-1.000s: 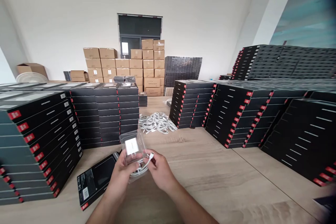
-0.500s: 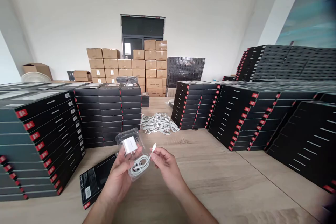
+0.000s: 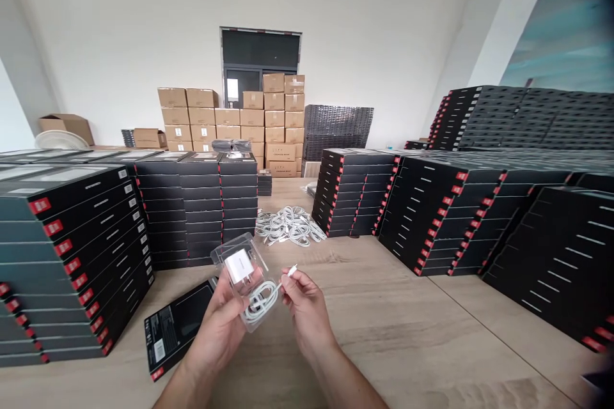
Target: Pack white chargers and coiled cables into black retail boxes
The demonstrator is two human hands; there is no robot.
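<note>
My left hand [image 3: 223, 310] grips a clear plastic tray [image 3: 261, 260] from below, tilted over the table. In the tray's upper part sits a white charger plug [image 3: 239, 264], its prongs pointing toward me. A coiled white cable [image 3: 263, 301] lies at the tray's lower end, under my left thumb. Between thumb and fingers, my right hand [image 3: 307, 310] pinches the cable's connector end, just right of the tray. Below my left forearm a black box [image 3: 180, 326] lies flat on the table, partly hidden.
Stacks of black boxes stand left [image 3: 96, 255] and right [image 3: 432, 217] on the wooden table [image 3: 374, 307]. A heap of white cables [image 3: 290, 225] lies ahead between them. Farther back are piled brown cartons [image 3: 240, 118] and a stack of dark trays [image 3: 338, 131].
My right hand has moved right, drawing the connector end away from the tray. The coil now shows more fully in the tray, which my left hand keeps holding.
</note>
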